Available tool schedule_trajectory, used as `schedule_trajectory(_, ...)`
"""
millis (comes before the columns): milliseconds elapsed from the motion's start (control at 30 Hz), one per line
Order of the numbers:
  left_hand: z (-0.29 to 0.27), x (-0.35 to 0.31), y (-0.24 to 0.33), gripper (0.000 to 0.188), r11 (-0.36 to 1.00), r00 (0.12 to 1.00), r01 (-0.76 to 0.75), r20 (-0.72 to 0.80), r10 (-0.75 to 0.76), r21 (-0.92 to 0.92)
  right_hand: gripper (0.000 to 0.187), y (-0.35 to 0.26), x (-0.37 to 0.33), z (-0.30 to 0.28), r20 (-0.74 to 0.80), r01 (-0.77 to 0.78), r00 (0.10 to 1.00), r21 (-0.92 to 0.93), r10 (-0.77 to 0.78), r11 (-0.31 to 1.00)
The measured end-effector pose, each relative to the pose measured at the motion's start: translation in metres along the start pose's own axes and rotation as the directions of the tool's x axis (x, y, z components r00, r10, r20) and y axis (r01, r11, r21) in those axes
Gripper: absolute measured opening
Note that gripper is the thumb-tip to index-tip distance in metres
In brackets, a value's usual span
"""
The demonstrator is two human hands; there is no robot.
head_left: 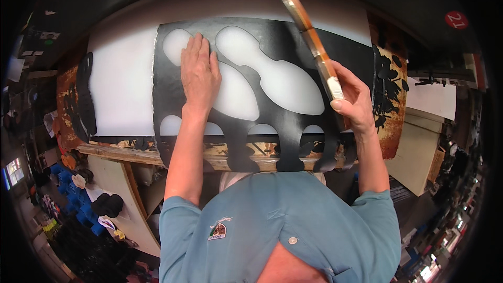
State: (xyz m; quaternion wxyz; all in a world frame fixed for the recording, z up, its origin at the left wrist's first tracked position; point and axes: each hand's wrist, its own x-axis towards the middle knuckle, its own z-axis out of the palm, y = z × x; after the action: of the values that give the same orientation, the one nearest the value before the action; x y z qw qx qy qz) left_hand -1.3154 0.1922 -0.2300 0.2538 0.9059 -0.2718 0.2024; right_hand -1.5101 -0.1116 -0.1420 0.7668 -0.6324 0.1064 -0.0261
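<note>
On the far left of the white cutting board (120, 73), a dark strip of scrap (86, 97) lies along its rusty-looking edge, well apart from the hands. Next comes the black leather sheet (277, 120), spread flat over the board with its near edge hanging over the wooden bench rail (120, 153); several shoe-sole shapes have been cut out of it, so the white shows through the holes, and a row of rounded notches runs along the lower edge. The left hand (199, 76) lies open and flat on the sheet's upper left part, palm down, fingers together and reaching partly over one of the cutouts — pressing the sheet to the board. Further right, the right hand (353, 99) is closed around the lower end of a long, narrow tool (309, 34) with an orange-brown shaft, which slants up and away over the sheet. Beyond it, at the board's right edge, black offcuts (387, 89) are scattered.
</note>
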Motion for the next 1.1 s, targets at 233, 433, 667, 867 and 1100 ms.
schedule_trajectory(233,-0.05,-0.053,0.144,0.101,0.616,0.828,0.275,0.507,0.238,-0.738,0.085,0.012,-0.048,0.048,-0.249,0.031,0.968,0.221,0.026,0.975)
schedule_trajectory(433,-0.041,-0.078,0.159,0.103,0.473,0.833,0.272,0.451,0.32,-0.838,0.084,0.025,-0.05,0.07,-0.208,0.001,0.976,0.306,0.066,0.952)
schedule_trajectory(667,-0.055,-0.091,0.151,0.045,0.557,0.899,0.36,0.437,0.007,-0.748,0.079,0.021,-0.043,0.074,-0.194,-0.02,0.978,0.261,0.072,0.965)
schedule_trajectory(867,-0.065,-0.096,0.074,0.031,0.296,0.788,0.571,0.409,-0.461,-0.765,0.083,0.009,-0.049,0.057,-0.203,-0.061,0.971,0.316,0.13,0.947)
schedule_trajectory(1100,-0.098,-0.098,0.013,0.031,0.274,0.727,0.641,0.451,-0.519,-0.717,0.082,0.012,-0.05,0.021,-0.325,0.019,0.937,-0.319,-0.128,0.948)
